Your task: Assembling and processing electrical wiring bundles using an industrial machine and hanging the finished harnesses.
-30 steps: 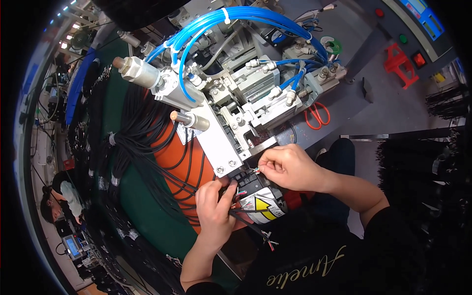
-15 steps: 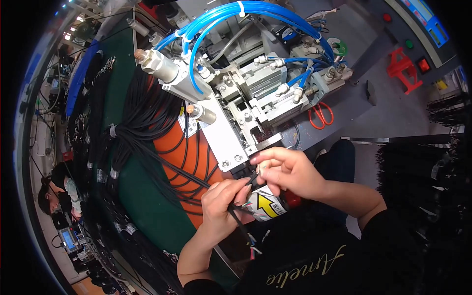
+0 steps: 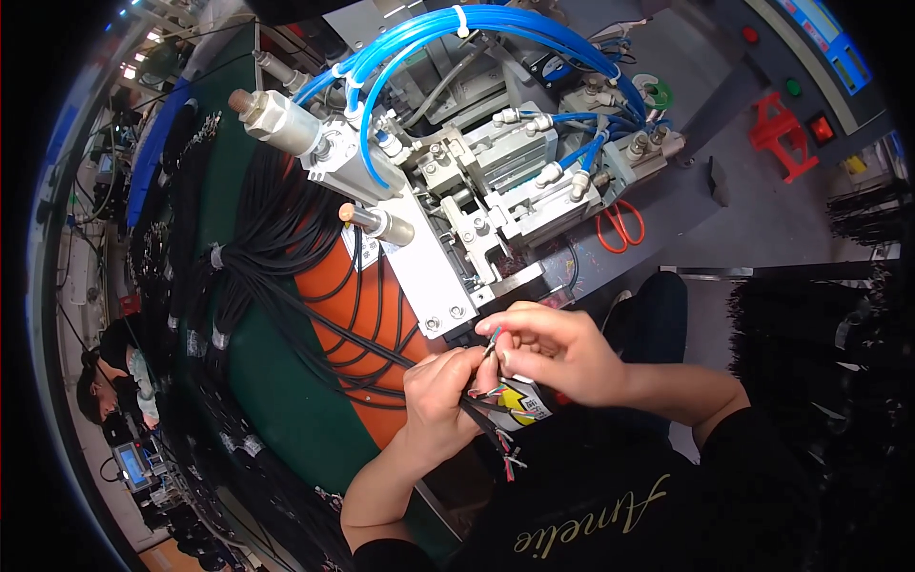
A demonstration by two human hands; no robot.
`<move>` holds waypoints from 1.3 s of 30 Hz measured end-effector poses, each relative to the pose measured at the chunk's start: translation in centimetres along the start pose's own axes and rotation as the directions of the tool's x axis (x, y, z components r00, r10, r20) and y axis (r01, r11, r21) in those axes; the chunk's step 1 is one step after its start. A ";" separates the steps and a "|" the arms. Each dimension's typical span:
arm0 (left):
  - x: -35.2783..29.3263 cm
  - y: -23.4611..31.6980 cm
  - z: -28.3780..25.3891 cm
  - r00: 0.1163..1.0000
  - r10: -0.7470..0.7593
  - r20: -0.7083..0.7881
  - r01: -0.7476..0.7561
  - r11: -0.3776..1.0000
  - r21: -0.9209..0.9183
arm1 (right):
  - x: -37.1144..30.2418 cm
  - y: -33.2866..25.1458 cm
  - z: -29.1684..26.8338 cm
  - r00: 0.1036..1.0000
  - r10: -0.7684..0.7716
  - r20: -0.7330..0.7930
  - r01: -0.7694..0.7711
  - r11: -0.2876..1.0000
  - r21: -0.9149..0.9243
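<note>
My left hand grips a black cable near its stripped end, where thin coloured wires fan out below my fingers. My right hand pinches one of those thin wires between thumb and forefinger, just in front of the grey metal machine. Both hands meet over a small block with a yellow and black label at the machine's front edge.
Blue air hoses arch over the machine. Bundles of black cables lie on an orange pad and a green mat. Orange-handled scissors sit to the right. More black cables hang at right. Another person works far left.
Both hands have lifted slightly away from the labelled block; my right hand now pulls a single thin wire out from the cable end held by my left hand.
</note>
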State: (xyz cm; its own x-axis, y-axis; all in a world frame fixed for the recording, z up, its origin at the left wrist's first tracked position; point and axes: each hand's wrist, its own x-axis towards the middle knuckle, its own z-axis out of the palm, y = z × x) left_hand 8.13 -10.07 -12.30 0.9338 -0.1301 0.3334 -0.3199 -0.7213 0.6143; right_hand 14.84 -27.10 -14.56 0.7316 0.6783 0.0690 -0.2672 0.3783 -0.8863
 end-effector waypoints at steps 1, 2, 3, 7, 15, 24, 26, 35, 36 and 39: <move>0.0 0.0 0.1 0.999 -0.017 -0.036 0.015 0.998 -0.058 | 0.0 0.3 0.2 1.000 0.007 0.010 -0.007 1.000 0.001; 0.0 -0.1 0.2 0.997 -0.035 -0.072 0.027 0.993 -0.117 | 0.0 0.5 0.3 0.980 -0.197 0.017 0.193 0.930 -0.313; 0.0 -0.1 0.3 0.997 -0.036 -0.069 0.028 0.993 -0.119 | 0.0 0.7 0.3 0.921 -0.380 0.086 0.355 0.727 -0.587; -0.1 0.0 0.0 0.997 -0.077 0.005 0.077 0.989 -0.123 | 0.0 0.6 -0.7 0.966 -0.257 0.021 0.236 0.849 -0.472; 0.5 -0.3 -0.8 0.977 -0.179 0.117 0.210 0.908 -0.362 | 1.2 0.2 -2.3 0.975 0.202 0.096 -0.214 0.965 0.149; 0.6 -0.8 -2.2 0.868 -0.313 0.387 0.477 0.742 -0.470 | 1.8 0.6 -2.9 0.973 0.141 0.181 -0.163 0.980 0.116; 0.6 -1.0 -2.2 0.860 -0.301 0.412 0.487 0.724 -0.488 | 1.9 0.5 -2.8 0.975 0.135 0.175 -0.152 0.985 0.087; -0.5 0.6 -0.1 0.985 -0.068 0.159 0.035 0.978 0.203 | 1.6 -0.9 -2.1 0.957 -0.183 0.227 0.284 0.413 -0.865; -0.6 0.6 0.0 0.990 -0.035 0.136 0.002 0.972 0.234 | 1.6 -0.9 -2.1 0.937 -0.218 0.273 0.322 0.232 -0.918; -0.6 0.3 -0.2 0.995 0.034 0.092 -0.061 0.952 0.299 | 1.6 -0.7 -2.1 0.932 -0.226 0.282 0.331 0.221 -0.917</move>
State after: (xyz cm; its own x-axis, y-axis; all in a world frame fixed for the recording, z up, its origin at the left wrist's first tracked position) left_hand 7.41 -10.11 -12.17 0.9330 -0.2170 0.2871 -0.3132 -0.8825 0.3510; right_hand 17.52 -27.64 -14.81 0.5653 0.7246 0.3941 0.7588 -0.2696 -0.5929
